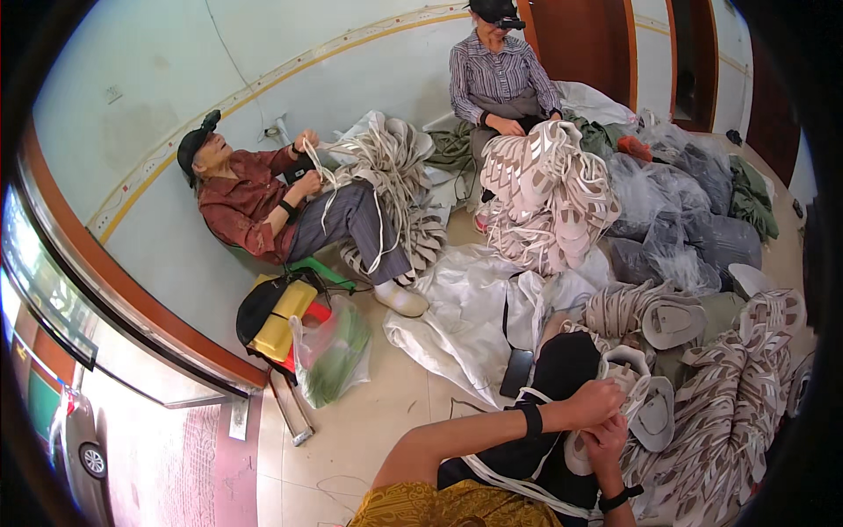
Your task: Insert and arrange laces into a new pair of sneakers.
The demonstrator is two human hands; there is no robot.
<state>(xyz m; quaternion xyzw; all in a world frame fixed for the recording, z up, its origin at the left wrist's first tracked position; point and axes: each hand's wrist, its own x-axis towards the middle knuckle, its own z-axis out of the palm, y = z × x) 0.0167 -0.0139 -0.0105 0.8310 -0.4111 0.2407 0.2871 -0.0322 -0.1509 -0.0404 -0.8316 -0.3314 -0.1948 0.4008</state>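
Note:
My left hand (598, 401) is closed in a pinch at the edge of a beige and white shoe upper (625, 367) over my lap; what its fingertips hold is too small to make out. Just below it, my right hand (606, 441) has its fingers closed on the same shoe upper. Long white shoelaces (518, 485) trail across my dark trousers. Close beside my hands are another loose shoe upper (654, 417) and, to the right, a big heap of nested shoe uppers (724, 413).
A phone (517, 373) lies by my knee near white sheeting (457, 307). Ahead, two people handle bundles of uppers: one seated left with laces (351, 162), one behind a stack (549, 189). Plastic-wrapped bags (676, 211) lie far right; a plastic bag (334, 356) stands left.

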